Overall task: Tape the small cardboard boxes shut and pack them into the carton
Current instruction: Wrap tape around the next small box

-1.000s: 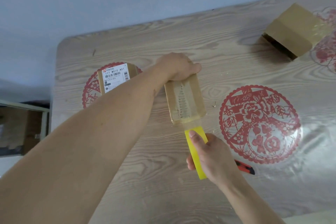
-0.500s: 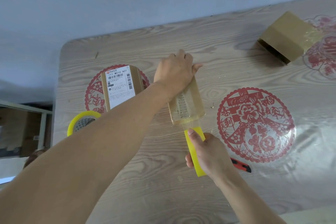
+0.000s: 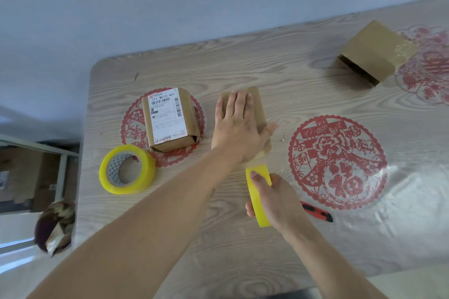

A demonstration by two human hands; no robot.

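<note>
Head view, looking down on a pale wood-grain worktop (image 3: 243, 262) under a clear glossy film, rounded far-left corner, plain bluish-grey wall (image 3: 170, 7) behind. Landmark: large red paper-cut medallion (image 3: 337, 162) set under the film right of centre.

Left of the medallion, near it: small cardboard box (image 3: 258, 107) lying flat on the worktop, pressed from above by the left hand (image 3: 239, 128), fingers (image 3: 239, 102) straight and together, palm down, thumb spread toward the medallion. Nothing gripped there, only pressing.

Just below-left of the medallion: right hand (image 3: 272, 199) curled round a yellow tape roll (image 3: 257, 192) held on edge, thumb laid over its near top, roll just at the box's near end. Whether a strip of tape runs from roll to box, cannot tell.

Further left of the medallion: labelled box (image 3: 170, 119) with a white shipping label on top, resting on a second red paper-cut. Nearer and left of that, a second yellow tape roll (image 3: 127, 170) lying tilted on the worktop.

Just below the medallion, partly behind the right wrist: red and black utility knife (image 3: 318, 212).

Far up and right of the medallion: open-ended box (image 3: 374, 53) with glossy tape on one side, touching a third, fainter paper-cut at the right edge.

Well left of the medallion, beyond the worktop edge: brown carton (image 3: 29, 177) lower down, partly blurred.
</note>
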